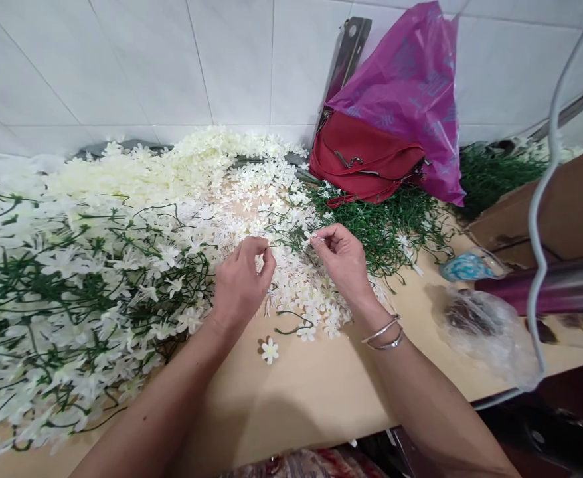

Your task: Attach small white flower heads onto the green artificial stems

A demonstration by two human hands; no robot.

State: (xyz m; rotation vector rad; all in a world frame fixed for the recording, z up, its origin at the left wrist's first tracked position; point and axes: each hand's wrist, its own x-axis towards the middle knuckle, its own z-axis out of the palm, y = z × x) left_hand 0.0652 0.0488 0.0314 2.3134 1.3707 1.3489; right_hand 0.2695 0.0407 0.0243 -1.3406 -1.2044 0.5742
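The right hand (344, 262) pinches a small white flower (308, 238) between thumb and finger, over a heap of loose petals (291, 285) on the desk (251, 411). The left hand (242, 272) is near it, with finger and thumb tips close together. I cannot tell if they pinch a thin stem.

The flower looks very light, and its petals look soft and easy to bend or crush. It is best held gently by its middle. The green stems (371, 232) look thin and bendy, so they may tangle; one end is a good place to hold.

At the back, a red bag (366, 156) leans against a purple plastic bag (411, 86); I cannot see what is inside either. On the right, a clear plastic bag (500, 345) has something dark in it. Behind it is a cardboard box (560, 206), and its inside is hidden.
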